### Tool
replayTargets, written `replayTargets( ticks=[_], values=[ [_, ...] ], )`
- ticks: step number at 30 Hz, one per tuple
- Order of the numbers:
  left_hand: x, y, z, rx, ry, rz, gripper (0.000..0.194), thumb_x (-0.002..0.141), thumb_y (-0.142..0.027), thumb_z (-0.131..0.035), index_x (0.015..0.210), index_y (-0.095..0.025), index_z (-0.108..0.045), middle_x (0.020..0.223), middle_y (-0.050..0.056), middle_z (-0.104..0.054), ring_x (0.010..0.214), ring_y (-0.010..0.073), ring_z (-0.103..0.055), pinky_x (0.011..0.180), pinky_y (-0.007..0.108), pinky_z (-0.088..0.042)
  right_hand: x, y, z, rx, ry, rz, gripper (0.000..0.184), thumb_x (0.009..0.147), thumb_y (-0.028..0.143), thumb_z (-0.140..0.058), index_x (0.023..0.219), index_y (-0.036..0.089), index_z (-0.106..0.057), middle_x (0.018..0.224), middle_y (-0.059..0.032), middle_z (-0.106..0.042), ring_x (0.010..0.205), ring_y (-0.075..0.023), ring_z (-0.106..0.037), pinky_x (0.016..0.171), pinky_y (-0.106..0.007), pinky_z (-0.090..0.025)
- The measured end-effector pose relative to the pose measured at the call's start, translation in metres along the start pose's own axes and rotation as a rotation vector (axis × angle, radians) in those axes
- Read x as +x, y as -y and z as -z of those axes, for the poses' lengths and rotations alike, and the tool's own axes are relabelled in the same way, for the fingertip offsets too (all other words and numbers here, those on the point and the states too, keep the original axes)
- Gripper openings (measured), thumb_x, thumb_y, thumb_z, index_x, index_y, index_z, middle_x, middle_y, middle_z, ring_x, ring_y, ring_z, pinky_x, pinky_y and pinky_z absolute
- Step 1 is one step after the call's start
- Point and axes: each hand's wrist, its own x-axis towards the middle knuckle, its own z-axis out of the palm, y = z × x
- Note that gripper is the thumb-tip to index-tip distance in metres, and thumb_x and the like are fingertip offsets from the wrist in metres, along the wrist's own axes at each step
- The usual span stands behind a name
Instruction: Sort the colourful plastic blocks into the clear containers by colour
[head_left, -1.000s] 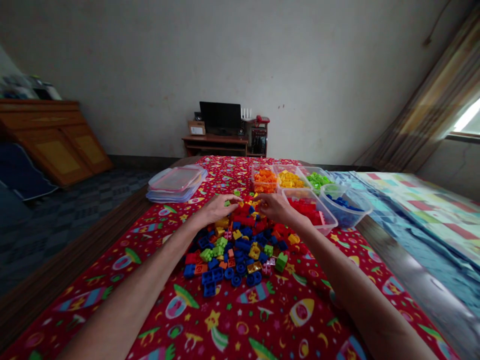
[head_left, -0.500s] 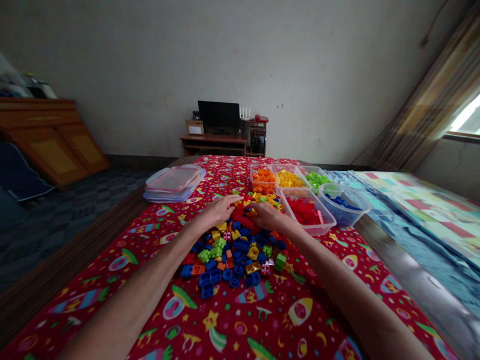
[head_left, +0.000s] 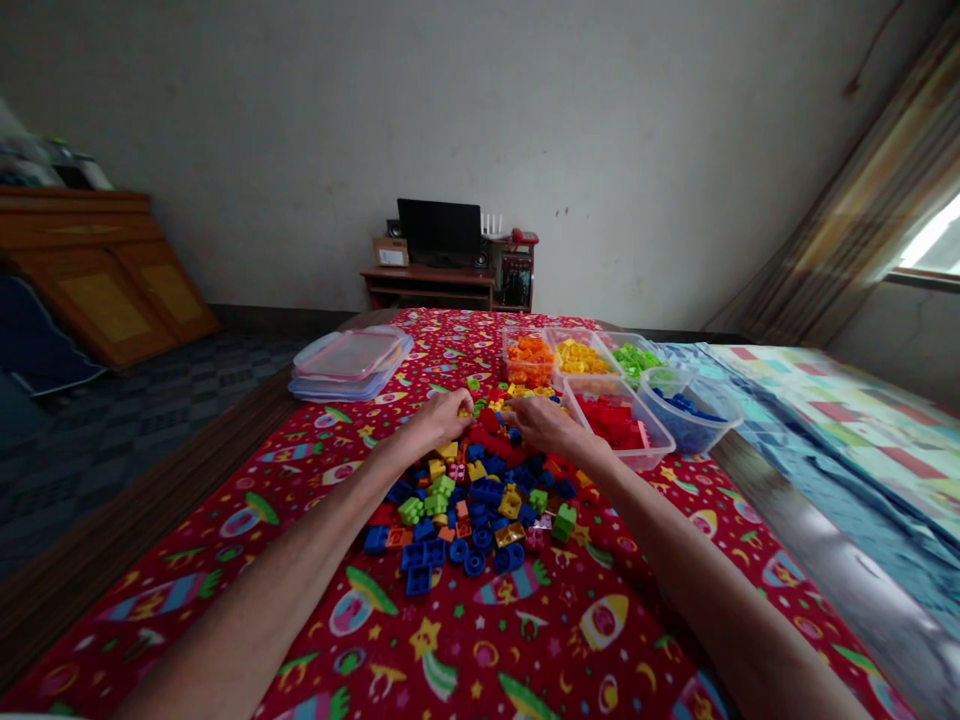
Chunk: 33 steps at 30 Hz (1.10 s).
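Note:
A heap of mixed toy building bricks (head_left: 486, 492) in blue, yellow, red, green and orange lies between my forearms. At its far left side, my left hand (head_left: 444, 415) has its fingers curled in a pinch, with a small yellow brick (head_left: 465, 412) at the fingertips. My right hand (head_left: 551, 422) reaches in from the other side, fingers stretched leftward over red bricks (head_left: 491, 432); its fingertips are partly hidden. The two hands are a short gap apart. Loose yellow bricks (head_left: 529, 393) lie just beyond my right hand.
Right of the heap stand clear tubs of sorted bricks: orange (head_left: 529, 362), yellow (head_left: 581, 358), green (head_left: 634, 360), red (head_left: 611, 422) and blue (head_left: 686, 404). Stacked lids (head_left: 349, 362) lie at the far left of the red patterned cloth (head_left: 480, 655). A bed (head_left: 862, 420) adjoins the right side.
My hands have drawn slightly apart. The right hand's fingers look straighter, and the left hand now shows a yellow brick at its fingertips. The view has shifted slightly.

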Motion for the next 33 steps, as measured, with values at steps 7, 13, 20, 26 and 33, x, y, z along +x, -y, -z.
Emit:
replayTargets(
  ticks=[7, 13, 20, 26, 33],
  values=[
    [-0.004, -0.029, 0.019, -0.199, -0.136, -0.107, 0.023, 0.081, -0.025, -0.056, 0.1, -0.019, -0.066, 0.102, 0.005, -0.072, 0.092, 0.0203, -0.067, 0.084, 0.03, -0.05, -0.006, -0.006, 0.002, 0.143, -0.09, 0.061, 0.042, 0.087, 0.02, -0.055, 0.128, 0.012, -0.05, 0.097, -0.0117, -0.067, 0.089, -0.0196, -0.059, 0.071, -0.027, -0.037],
    [-0.008, -0.047, 0.013, -0.355, 0.088, -0.144, 0.036, 0.081, -0.035, -0.056, 0.11, -0.018, -0.069, 0.104, 0.005, -0.074, 0.09, 0.0227, -0.068, 0.079, 0.031, -0.053, -0.009, 0.005, 0.003, 0.136, -0.124, 0.129, 0.031, 0.089, 0.018, -0.05, 0.12, 0.013, -0.049, 0.103, -0.0133, -0.067, 0.09, -0.0194, -0.06, 0.07, -0.026, -0.036],
    [-0.008, -0.039, 0.022, -0.146, -0.059, -0.13, 0.035, 0.081, -0.021, -0.046, 0.103, -0.018, -0.072, 0.104, 0.006, -0.074, 0.095, 0.0218, -0.068, 0.088, 0.031, -0.05, -0.008, -0.004, 0.002, -0.019, -0.115, -0.024, 0.024, 0.085, 0.012, -0.044, 0.1, 0.016, -0.062, 0.088, -0.0098, -0.068, 0.082, -0.0197, -0.06, 0.069, -0.027, -0.037],
    [-0.004, -0.009, 0.027, -0.013, 0.011, -0.1, 0.044, 0.069, -0.011, -0.038, 0.092, -0.02, -0.074, 0.092, 0.003, -0.075, 0.087, 0.0192, -0.068, 0.08, 0.027, -0.052, -0.009, -0.006, -0.015, -0.107, -0.082, 0.018, 0.019, 0.088, 0.018, -0.048, 0.101, 0.015, -0.062, 0.095, -0.0114, -0.065, 0.088, -0.0192, -0.058, 0.074, -0.026, -0.04],
    [0.0, 0.006, 0.025, 0.028, 0.157, -0.077, 0.029, 0.071, -0.026, -0.053, 0.089, -0.02, -0.074, 0.091, 0.004, -0.075, 0.085, 0.0211, -0.068, 0.078, 0.027, -0.051, -0.004, 0.001, -0.019, -0.108, -0.02, 0.051, 0.022, 0.089, 0.014, -0.043, 0.097, 0.011, -0.064, 0.092, -0.0122, -0.066, 0.082, -0.0177, -0.058, 0.07, -0.026, -0.038]
  ],
)
